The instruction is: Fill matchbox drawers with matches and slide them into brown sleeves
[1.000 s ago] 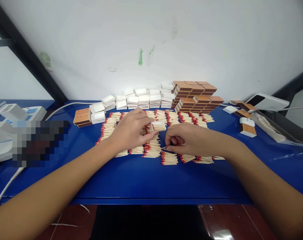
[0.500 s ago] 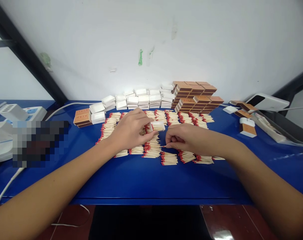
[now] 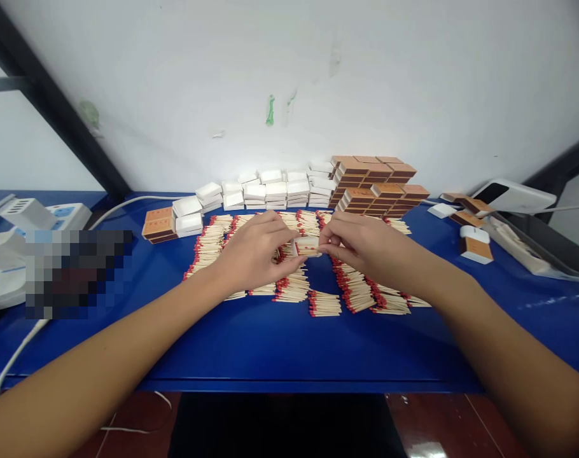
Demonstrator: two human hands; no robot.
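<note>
My left hand (image 3: 256, 251) pinches the left end of a small white matchbox tray (image 3: 306, 246), raised over rows of red-tipped matches. Some matches show inside the tray. Fingers of my right hand (image 3: 361, 245) are closed at the tray's right end; whether they also hold a match is too small to tell. Beneath and around both hands lie bundles of matches (image 3: 325, 304) on the blue table (image 3: 270, 350). Behind them stand stacked white trays (image 3: 275, 191) and, to their right, stacked brown matchboxes (image 3: 375, 184).
At the left are a power strip (image 3: 70, 216), a pixelated dark object (image 3: 79, 273) and a white cable (image 3: 141, 198). Two orange-topped boxes (image 3: 158, 222) sit left of the trays. Loose boxes (image 3: 475, 248), a white device (image 3: 513, 194) and a dark case (image 3: 557, 242) lie at the right.
My right hand has moved up from the matches to the tray and now touches its right end. The tray has tipped and shifted slightly right and down in my left hand.
</note>
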